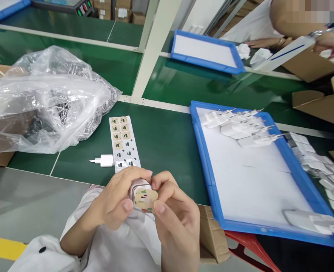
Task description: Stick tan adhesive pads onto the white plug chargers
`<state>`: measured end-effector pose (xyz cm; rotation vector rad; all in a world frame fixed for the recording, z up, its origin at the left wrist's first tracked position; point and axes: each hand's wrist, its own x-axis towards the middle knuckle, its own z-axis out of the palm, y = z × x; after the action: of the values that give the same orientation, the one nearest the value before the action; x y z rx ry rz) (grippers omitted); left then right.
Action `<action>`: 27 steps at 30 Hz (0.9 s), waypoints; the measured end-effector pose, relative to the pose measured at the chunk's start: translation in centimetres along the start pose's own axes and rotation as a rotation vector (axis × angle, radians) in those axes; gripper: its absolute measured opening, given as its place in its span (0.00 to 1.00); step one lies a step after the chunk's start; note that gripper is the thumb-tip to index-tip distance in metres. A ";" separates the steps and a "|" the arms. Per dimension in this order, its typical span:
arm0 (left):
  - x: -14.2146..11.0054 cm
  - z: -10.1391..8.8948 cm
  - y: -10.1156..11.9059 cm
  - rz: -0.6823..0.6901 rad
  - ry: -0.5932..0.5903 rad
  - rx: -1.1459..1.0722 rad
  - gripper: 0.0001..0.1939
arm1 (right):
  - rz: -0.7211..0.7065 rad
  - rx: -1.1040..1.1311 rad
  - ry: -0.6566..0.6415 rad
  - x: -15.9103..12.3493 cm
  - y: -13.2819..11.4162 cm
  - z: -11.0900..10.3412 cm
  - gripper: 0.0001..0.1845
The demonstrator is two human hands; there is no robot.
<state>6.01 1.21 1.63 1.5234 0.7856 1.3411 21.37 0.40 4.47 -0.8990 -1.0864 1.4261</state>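
My left hand (113,202) is closed around a small white charger body (140,183), whose rounded end faces me. Over that end sits a tan adhesive sticker (146,200) with green lettering. The thumb and forefinger of my right hand (179,215) pinch the sticker's right edge. Whether the sticker lies fully flat on the charger I cannot tell. Just beyond my hands lies a sticker sheet (125,144), with several tan stickers on its far part and bare backing nearer me. Left of the sheet, a white plug charger (106,161) rests on the green table.
A clear plastic bag (53,90) of wiry metal pieces fills the left. At right, a blue-rimmed tray (208,177) holds several white chargers (237,126); more white pieces (314,158) lie beyond it. Past a pale post (152,49) stands another tray (203,47). A person's arm (268,42) shows upper right.
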 end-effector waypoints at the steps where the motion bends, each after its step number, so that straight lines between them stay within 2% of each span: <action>1: -0.2 0.0 -0.2 -0.002 0.008 -0.005 0.21 | 0.002 0.002 -0.005 -0.1 0.1 0.0 0.18; 7: -0.7 0.6 -1.4 0.110 0.074 -0.098 0.23 | 0.060 0.065 -0.011 -0.3 0.2 0.5 0.18; 10: -0.7 0.8 -1.6 0.137 0.068 -0.123 0.22 | 0.054 0.079 -0.014 -0.4 0.3 0.7 0.18; 27: 0.5 0.9 -1.5 0.160 0.038 -0.097 0.21 | 0.025 0.089 -0.021 0.3 0.2 0.1 0.17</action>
<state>7.16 1.97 0.44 1.5135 0.6231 1.5069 21.14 0.72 4.36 -0.8378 -1.0221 1.4964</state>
